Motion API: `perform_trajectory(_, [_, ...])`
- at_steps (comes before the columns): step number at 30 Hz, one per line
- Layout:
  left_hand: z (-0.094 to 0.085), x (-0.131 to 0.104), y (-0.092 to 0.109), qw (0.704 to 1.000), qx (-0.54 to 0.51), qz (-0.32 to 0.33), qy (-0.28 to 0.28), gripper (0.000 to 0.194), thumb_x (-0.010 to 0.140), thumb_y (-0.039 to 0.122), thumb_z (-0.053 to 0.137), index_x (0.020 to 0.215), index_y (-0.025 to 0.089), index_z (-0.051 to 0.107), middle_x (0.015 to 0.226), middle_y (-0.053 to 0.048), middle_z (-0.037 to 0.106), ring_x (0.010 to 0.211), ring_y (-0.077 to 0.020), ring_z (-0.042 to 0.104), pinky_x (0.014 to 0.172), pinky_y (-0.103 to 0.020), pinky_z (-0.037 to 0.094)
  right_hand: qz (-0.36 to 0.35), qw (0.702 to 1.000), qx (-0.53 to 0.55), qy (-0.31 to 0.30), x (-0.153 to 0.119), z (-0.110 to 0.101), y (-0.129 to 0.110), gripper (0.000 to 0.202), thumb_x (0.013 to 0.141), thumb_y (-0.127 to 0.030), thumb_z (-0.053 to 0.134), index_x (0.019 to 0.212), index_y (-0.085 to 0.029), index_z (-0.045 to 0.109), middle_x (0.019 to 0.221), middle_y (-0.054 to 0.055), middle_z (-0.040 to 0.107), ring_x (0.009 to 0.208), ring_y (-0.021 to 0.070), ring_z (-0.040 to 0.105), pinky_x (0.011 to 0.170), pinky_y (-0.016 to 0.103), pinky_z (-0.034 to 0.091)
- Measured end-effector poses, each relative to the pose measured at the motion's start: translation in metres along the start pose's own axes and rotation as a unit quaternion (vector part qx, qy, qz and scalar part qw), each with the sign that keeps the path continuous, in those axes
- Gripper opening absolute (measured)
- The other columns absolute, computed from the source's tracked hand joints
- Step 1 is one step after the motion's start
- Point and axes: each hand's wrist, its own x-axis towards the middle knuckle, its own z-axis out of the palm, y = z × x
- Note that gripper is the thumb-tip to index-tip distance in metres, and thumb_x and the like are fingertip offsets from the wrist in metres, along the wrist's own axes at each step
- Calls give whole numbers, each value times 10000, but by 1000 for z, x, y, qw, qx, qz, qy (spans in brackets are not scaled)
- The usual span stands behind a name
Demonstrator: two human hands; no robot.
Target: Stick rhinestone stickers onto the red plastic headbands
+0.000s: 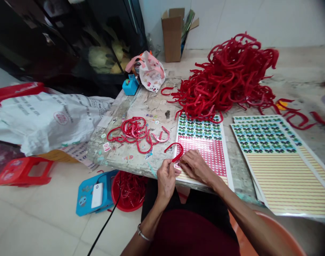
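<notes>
My left hand (166,174) pinches the lower end of a red curved strip (180,148), whose hooked top arches up over the table edge. Close beside it, my right hand (194,164) is bent over a sticker sheet (212,151), fingertips pressed together near the strip's held end. Whatever is between those fingertips is too small to make out. The sheet carries green-and-blue prints at the top, pink rows in the middle and pale yellow rows at the bottom. A loose cluster of similar red strips (134,128) lies left of my hands.
A tall heap of red strips (232,76) covers the table's back, overlapping the sheet's top. More sticker sheets (282,170) lie right. Behind stand a cardboard box (171,39), a patterned bag (152,73) and a blue container (129,86). A red basin (129,193) sits below left.
</notes>
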Motion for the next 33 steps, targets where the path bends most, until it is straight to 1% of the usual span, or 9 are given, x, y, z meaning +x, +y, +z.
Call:
perform_trajectory(4, [0, 0, 1, 1000, -5, -4, 2, 186, 844, 351, 470, 876, 181, 539, 576, 25, 611, 534, -145, 631, 574, -253, 528, -3, 1000, 6, 10, 0, 3, 1, 81, 862, -224, 471, 829, -185, 534, 779, 53, 569, 762, 189, 467, 713, 324, 311])
perform_trajectory(8, [-1, -1, 1, 1000, 4, -4, 1, 183, 846, 351, 465, 876, 185, 534, 582, 21, 618, 541, -152, 634, 578, -260, 529, 22, 999, 8, 23, -3, 3, 1, 111, 875, -233, 453, 822, -176, 532, 776, 61, 573, 764, 191, 459, 722, 335, 303])
perform_trajectory(10, [-1, -1, 1, 1000, 7, -2, -1, 181, 850, 348, 459, 877, 184, 531, 584, 20, 617, 541, -151, 633, 581, -260, 528, 26, 999, 6, 20, -4, 2, 0, 124, 879, -239, 448, 816, -173, 532, 772, 62, 571, 760, 189, 456, 725, 337, 300])
perform_trajectory(14, [-1, -1, 1, 1000, 13, -2, -1, 181, 855, 346, 452, 878, 184, 529, 592, 20, 610, 553, -149, 628, 591, -261, 528, 12, 1000, -2, 5, -6, 3, -1, 140, 878, -247, 445, 800, -176, 537, 755, 57, 563, 754, 188, 452, 721, 339, 297])
perform_trajectory(21, [-1, -2, 4, 1000, 11, -5, 0, 176, 848, 345, 464, 863, 186, 538, 584, 18, 615, 555, -155, 632, 594, -263, 524, 13, 1000, -12, 8, -5, 7, 0, 150, 883, -244, 436, 790, -174, 531, 760, 60, 562, 757, 187, 448, 721, 338, 297])
perform_trajectory(30, [-2, -1, -1, 1000, 29, 4, -7, 171, 867, 327, 433, 902, 183, 519, 595, 19, 611, 548, -148, 630, 593, -263, 529, 18, 1000, -2, -1, -3, 3, -3, 138, 875, -231, 454, 777, -175, 533, 754, 57, 565, 761, 186, 464, 721, 329, 315])
perform_trajectory(33, [-1, 0, -2, 999, 33, 5, -5, 167, 870, 325, 432, 894, 186, 521, 605, 20, 599, 557, -144, 628, 598, -258, 530, 20, 1000, 8, 0, -1, 3, -3, 105, 858, -236, 481, 783, -178, 524, 760, 55, 571, 757, 186, 460, 717, 328, 320])
